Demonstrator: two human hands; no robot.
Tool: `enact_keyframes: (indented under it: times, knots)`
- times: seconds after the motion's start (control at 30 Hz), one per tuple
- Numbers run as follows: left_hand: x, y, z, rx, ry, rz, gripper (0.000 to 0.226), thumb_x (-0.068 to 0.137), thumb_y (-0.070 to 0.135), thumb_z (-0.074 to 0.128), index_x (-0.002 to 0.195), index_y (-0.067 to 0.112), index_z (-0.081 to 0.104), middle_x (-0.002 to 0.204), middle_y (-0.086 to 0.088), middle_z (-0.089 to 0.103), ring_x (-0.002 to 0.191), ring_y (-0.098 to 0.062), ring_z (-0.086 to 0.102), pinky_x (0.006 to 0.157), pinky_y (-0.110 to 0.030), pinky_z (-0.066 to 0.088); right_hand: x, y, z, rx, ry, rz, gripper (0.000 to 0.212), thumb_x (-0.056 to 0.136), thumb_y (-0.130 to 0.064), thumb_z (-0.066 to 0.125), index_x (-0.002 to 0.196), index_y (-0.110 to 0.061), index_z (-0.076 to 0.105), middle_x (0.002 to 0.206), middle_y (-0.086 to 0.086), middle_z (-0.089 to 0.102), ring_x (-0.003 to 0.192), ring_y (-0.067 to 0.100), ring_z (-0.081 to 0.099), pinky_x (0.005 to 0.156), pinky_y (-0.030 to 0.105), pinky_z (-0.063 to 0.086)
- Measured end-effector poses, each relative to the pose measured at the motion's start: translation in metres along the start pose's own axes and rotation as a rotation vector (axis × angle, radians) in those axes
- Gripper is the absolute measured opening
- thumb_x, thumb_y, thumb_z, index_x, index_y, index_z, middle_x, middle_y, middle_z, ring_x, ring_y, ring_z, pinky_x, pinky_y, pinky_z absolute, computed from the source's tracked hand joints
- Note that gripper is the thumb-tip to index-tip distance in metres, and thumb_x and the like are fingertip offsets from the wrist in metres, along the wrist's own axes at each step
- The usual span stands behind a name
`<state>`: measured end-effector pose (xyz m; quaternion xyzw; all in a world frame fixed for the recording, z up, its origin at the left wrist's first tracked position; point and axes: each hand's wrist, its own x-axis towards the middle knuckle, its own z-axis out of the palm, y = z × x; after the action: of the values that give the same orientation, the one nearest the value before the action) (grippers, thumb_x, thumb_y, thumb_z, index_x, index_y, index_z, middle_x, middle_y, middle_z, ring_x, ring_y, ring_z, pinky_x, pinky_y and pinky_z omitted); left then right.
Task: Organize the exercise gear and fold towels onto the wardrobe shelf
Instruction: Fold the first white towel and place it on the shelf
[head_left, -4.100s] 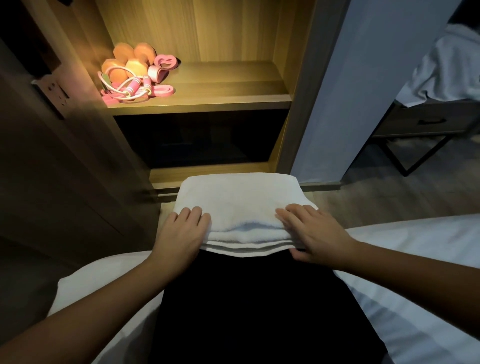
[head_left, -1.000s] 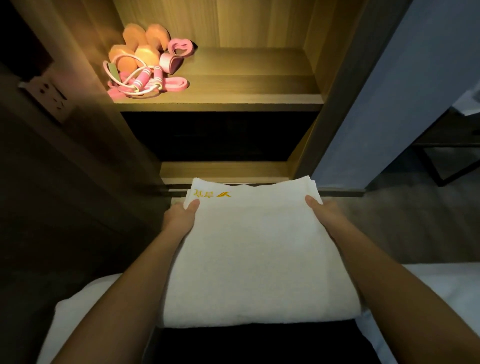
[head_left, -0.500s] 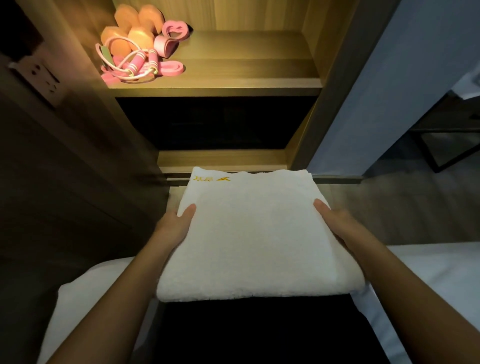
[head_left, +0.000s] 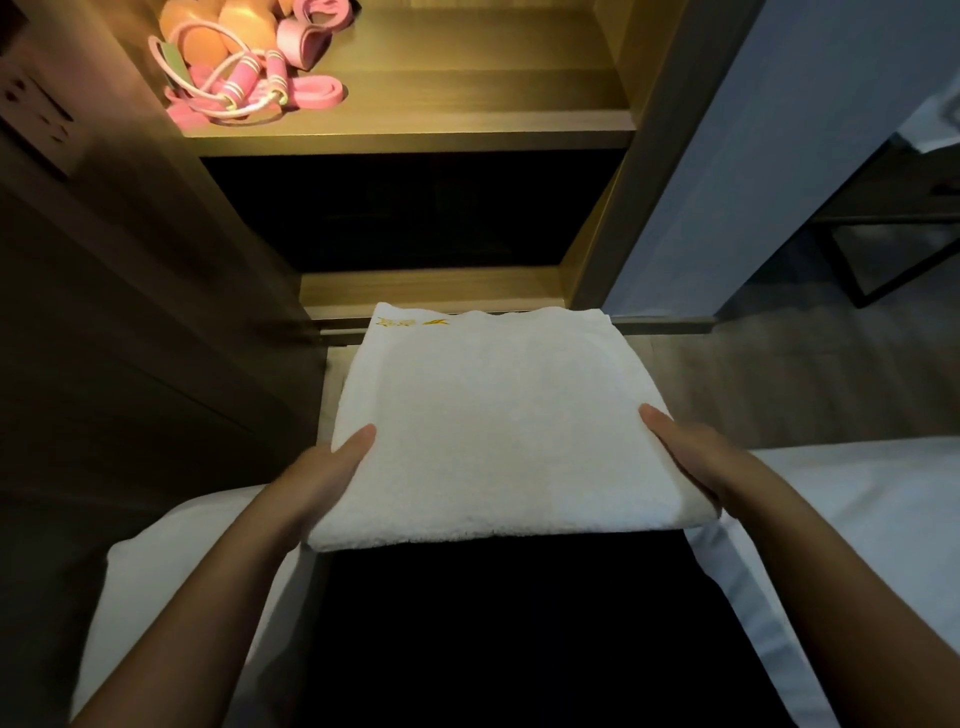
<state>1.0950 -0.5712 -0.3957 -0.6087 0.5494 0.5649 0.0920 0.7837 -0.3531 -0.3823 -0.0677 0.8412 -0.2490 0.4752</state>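
Note:
A folded white towel (head_left: 493, 415) with a small yellow logo at its far left corner is held flat in front of the wardrobe. My left hand (head_left: 327, 467) grips its left edge, thumb on top and fingers hidden beneath. My right hand (head_left: 685, 452) grips the right edge the same way. On the lit wooden wardrobe shelf (head_left: 467, 109) above, at its left, lie the pink jump rope (head_left: 234, 88), pink bands (head_left: 311, 96) and orange dumbbells (head_left: 208, 31).
A dark compartment (head_left: 415, 208) opens below the lit shelf, with a low wooden ledge (head_left: 431, 288) under it. A white bed (head_left: 857, 509) lies at the right and lower left. A wall socket (head_left: 36, 119) sits on the left panel; a black-framed table (head_left: 909, 249) stands far right.
The towel, earlier pressed flat on my lap, is now lifted and held by both side edges. Over the last second the view tilted down and my grip slid toward the towel's near end.

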Motion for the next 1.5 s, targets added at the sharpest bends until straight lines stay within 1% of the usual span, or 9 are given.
enact_keyframes:
  times: [0.3,0.4,0.5,0.57,0.83,1.1,1.23,1.37,1.5]
  knots:
    - [0.008,0.050,0.005,0.088,0.288,0.341,0.046,0.097,0.046,0.049,0.127,0.012,0.058,0.102,-0.002,0.062,0.087,-0.018,0.056,0.073,-0.032,0.041,0.008,-0.029,0.019,-0.014,0.224,-0.228,0.064,0.095,-0.057,0.045,0.128,-0.004,0.056,0.104,0.012,0.060,0.082,0.021,0.053,0.076,0.032,0.038]
    - [0.012,0.039,-0.003,0.081,0.218,0.253,0.048,0.098,0.045,0.049,0.131,0.010,0.054,0.104,-0.004,0.059,0.089,-0.019,0.057,0.074,-0.035,0.044,0.014,-0.018,0.004,0.008,0.217,-0.182,0.064,0.097,-0.053,0.047,0.132,0.000,0.052,0.121,0.019,0.059,0.091,0.026,0.052,0.080,0.034,0.039]
    - [0.015,0.045,0.006,0.050,0.242,0.275,0.049,0.098,0.047,0.047,0.131,0.011,0.053,0.113,-0.006,0.059,0.100,-0.025,0.057,0.082,-0.038,0.045,0.015,-0.027,0.014,0.026,0.180,-0.180,0.061,0.097,-0.055,0.043,0.131,-0.004,0.052,0.110,0.013,0.056,0.089,0.024,0.051,0.079,0.036,0.038]
    - [0.017,0.048,0.002,0.039,0.240,0.273,0.049,0.098,0.047,0.048,0.132,0.012,0.053,0.117,-0.008,0.060,0.100,-0.025,0.058,0.085,-0.039,0.046,0.017,-0.035,0.011,0.015,0.189,-0.175,0.062,0.098,-0.055,0.043,0.134,-0.005,0.051,0.119,0.017,0.057,0.094,0.026,0.049,0.081,0.035,0.037]
    - [0.019,0.035,-0.011,-0.065,0.151,0.170,0.045,0.098,0.045,0.050,0.129,0.014,0.054,0.094,0.003,0.060,0.085,-0.015,0.058,0.061,-0.028,0.042,0.018,-0.026,0.000,0.009,0.095,-0.115,0.066,0.097,-0.056,0.042,0.140,-0.005,0.044,0.133,0.019,0.052,0.101,0.027,0.049,0.084,0.039,0.038]
    - [-0.023,-0.017,0.001,-0.073,0.026,0.059,0.040,0.095,0.046,0.052,0.126,0.019,0.054,0.108,0.000,0.063,0.097,-0.021,0.060,0.075,-0.037,0.050,-0.006,0.033,0.001,-0.069,0.003,-0.058,0.068,0.095,-0.057,0.043,0.137,-0.004,0.050,0.138,0.017,0.052,0.116,0.028,0.051,0.094,0.035,0.036]
    - [-0.009,0.008,-0.012,-0.153,-0.059,-0.024,0.051,0.094,0.048,0.053,0.128,0.010,0.055,0.126,-0.016,0.060,0.113,-0.036,0.057,0.099,-0.048,0.044,0.004,0.006,-0.012,0.093,-0.175,0.055,0.069,0.084,-0.066,0.047,0.126,-0.012,0.054,0.109,0.007,0.064,0.092,0.022,0.060,0.072,0.035,0.046]
    - [0.019,0.042,0.004,-0.080,0.207,-0.010,0.065,0.095,0.061,0.043,0.129,0.007,0.055,0.112,-0.009,0.059,0.087,-0.026,0.056,0.084,-0.038,0.041,0.033,-0.026,0.002,0.108,0.004,-0.005,0.062,0.091,-0.069,0.040,0.120,-0.017,0.054,0.118,0.006,0.059,0.100,0.028,0.060,0.092,0.044,0.045]
    - [0.028,0.012,0.008,-0.088,0.245,0.102,0.050,0.095,0.051,0.051,0.123,0.010,0.060,0.108,-0.007,0.067,0.089,-0.023,0.063,0.073,-0.035,0.047,0.038,-0.009,0.012,0.080,0.097,-0.017,0.045,0.094,-0.062,0.044,0.105,-0.018,0.053,0.088,0.001,0.058,0.076,0.019,0.056,0.079,0.038,0.042]
